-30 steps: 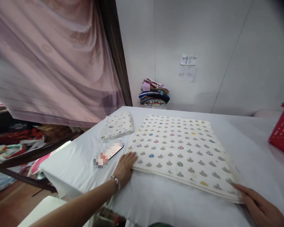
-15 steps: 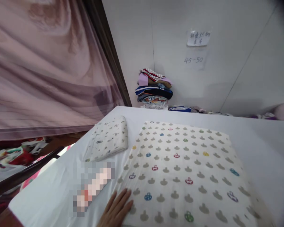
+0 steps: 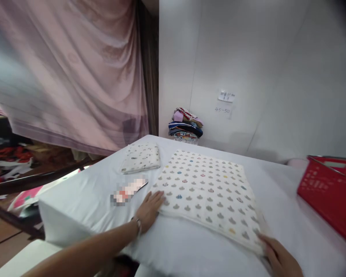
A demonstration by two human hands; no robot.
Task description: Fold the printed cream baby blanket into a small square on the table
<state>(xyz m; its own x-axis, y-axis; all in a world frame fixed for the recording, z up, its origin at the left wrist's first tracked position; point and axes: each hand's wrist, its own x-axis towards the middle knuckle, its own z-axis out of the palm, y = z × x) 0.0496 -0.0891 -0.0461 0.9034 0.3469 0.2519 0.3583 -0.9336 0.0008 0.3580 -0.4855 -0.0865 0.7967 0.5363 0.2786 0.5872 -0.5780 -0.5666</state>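
Note:
A white cloth with grey and coloured mushroom-like prints is spread flat on the white-covered table. My left hand, with a bracelet at the wrist, lies with fingers spread on the cloth's near left corner. At the near right corner my right hand is closed on the cloth's edge, thumb and fingers together. A smaller folded cloth with small prints lies at the far left. Between it and my left arm is a pixelated long item.
Folded clothes are stacked behind the table against the wall. A red basket stands at the right edge. Pink curtain hangs at the left, above a dark rail.
The view has pulled back and turned right, bringing the red basket in. My right hand has come into view at the cloth's near right corner. My left hand stays at the left corner.

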